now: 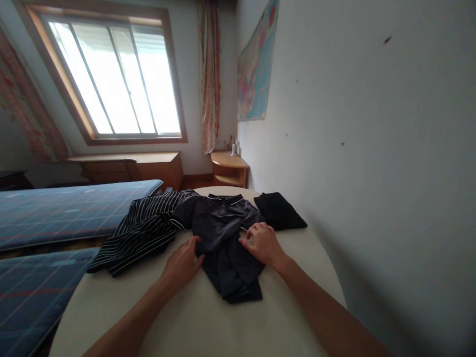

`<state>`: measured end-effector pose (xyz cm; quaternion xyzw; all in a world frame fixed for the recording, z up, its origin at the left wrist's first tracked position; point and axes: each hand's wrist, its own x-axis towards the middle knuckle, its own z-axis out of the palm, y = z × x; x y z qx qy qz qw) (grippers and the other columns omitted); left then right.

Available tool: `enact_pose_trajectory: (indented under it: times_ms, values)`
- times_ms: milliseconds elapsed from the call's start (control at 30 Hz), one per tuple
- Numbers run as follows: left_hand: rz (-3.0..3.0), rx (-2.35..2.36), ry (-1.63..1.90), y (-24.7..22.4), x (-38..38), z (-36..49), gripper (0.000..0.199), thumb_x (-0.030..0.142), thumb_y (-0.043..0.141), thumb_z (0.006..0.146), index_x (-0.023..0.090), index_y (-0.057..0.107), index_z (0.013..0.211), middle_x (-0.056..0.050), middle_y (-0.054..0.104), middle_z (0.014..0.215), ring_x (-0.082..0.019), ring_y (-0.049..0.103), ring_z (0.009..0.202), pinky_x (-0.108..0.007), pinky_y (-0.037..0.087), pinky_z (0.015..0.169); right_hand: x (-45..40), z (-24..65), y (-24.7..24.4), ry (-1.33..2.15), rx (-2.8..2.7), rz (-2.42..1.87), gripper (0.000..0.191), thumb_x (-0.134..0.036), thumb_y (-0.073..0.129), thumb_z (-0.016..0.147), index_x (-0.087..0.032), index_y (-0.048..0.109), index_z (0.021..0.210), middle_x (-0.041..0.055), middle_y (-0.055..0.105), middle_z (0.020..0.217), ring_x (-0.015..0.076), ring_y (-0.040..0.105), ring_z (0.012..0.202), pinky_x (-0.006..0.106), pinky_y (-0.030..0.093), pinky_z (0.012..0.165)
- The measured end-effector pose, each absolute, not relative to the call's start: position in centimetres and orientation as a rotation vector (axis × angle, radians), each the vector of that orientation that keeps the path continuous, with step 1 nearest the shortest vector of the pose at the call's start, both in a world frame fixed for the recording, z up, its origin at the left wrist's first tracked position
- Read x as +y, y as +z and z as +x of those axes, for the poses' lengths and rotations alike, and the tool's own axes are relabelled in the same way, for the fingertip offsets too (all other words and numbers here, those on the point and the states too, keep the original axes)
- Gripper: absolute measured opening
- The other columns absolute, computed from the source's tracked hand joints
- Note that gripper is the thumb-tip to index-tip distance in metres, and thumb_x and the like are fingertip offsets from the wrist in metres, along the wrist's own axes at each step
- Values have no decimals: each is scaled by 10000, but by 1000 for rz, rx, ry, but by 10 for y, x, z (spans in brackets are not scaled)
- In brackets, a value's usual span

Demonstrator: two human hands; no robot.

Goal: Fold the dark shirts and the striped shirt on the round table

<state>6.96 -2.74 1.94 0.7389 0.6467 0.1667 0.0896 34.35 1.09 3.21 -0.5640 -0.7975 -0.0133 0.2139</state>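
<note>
The left hand (184, 263) and the right hand (264, 243) are both bare. Each has a thumb on its inner side, next to the fingers. The fingers are thin, with round tips, and the nails are too small and blurry to see well. Behind the fingers, the back of each hand is wide and looks smooth. Farther back from the fingers come the left forearm (137, 312) and the right forearm (316, 297), both long and bare, and fatter farther from the wrists.
</note>
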Motion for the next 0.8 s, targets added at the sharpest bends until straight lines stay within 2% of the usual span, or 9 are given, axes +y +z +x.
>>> enact_pose_trajectory:
  times_ms: [67, 133, 233, 300, 400, 533, 667, 733, 800]
  values:
    - [2164, 1904, 561, 15, -24, 71, 382, 223, 545, 869, 187, 445, 1236, -88, 672, 1042, -242, 661, 1011, -332, 472, 854, -2, 341, 33, 28, -2267, -1453, 442, -642, 594, 847, -207, 672, 841, 91, 656, 1005, 281, 527, 1087, 457, 321, 1016]
    - [2147, 1846, 660, 10, -20, 72, 366, 181, 523, 855, 202, 440, 1210, -58, 664, 994, -220, 674, 934, -322, 483, 820, -13, 336, 31, 99, -2320, -1380, 470, -677, 638, 794, -213, 677, 855, 89, 661, 1028, 285, 529, 1103, 472, 294, 1030]
    - [2125, 1732, 828, 3, -15, 70, 339, 142, 480, 844, 217, 437, 1172, -40, 637, 986, -200, 668, 885, -319, 500, 814, -21, 327, 28, 166, -2385, -1338, 297, -510, 712, 793, -219, 686, 848, 72, 680, 1001, 271, 551, 1091, 456, 287, 1019]
    - [2107, 1693, 930, 4, -13, 66, 306, 134, 453, 850, 215, 452, 1145, -47, 622, 1002, -198, 657, 913, -325, 508, 844, -20, 324, 30, 180, -2381, -1352, 160, -375, 694, 808, -215, 681, 811, 52, 693, 929, 249, 582, 1034, 426, 303, 990]
    - [2104, 1764, 1088, 15, -8, 51, 245, 152, 419, 869, 214, 489, 1095, -66, 605, 1036, -205, 636, 965, -347, 502, 906, -12, 333, 37, 196, -2228, -1441, 95, -291, 623, 819, -208, 651, 783, 31, 699, 847, 208, 621, 896, 351, 363, 892]
    - [2162, 1958, 1269, 31, -1, 25, 193, 189, 370, 905, 220, 519, 1024, -84, 584, 1076, -222, 614, 1014, -350, 486, 945, 5, 368, 45, 199, -1872, -1599, 129, -298, 551, 836, -219, 597, 745, 12, 672, 736, 166, 604, 692, 266, 388, 667]
    - [2189, 2124, 1085, 31, -1, 16, 218, 217, 400, 910, 216, 531, 1084, -100, 577, 1161, -241, 630, 1037, -343, 508, 906, 22, 402, 35, 168, -1690, -1774, 136, -320, 561, 836, -220, 608, 757, 18, 663, 715, 177, 606, 674, 267, 396, 624]
    - [2180, 2222, 848, 31, -6, 21, 288, 263, 435, 915, 208, 505, 1188, -123, 572, 1221, -267, 662, 994, -363, 530, 832, 27, 410, 29, 138, -1688, -1800, 99, -285, 578, 822, -212, 640, 846, 37, 681, 792, 186, 622, 726, 276, 424, 654]
    - [2147, 2337, 586, 34, -14, 29, 377, 338, 444, 931, 190, 452, 1278, -159, 588, 1229, -313, 686, 945, -403, 534, 769, 27, 410, 26, 87, -1754, -1725, 157, -246, 584, 811, -202, 653, 945, 57, 688, 895, 196, 632, 811, 296, 459, 730]
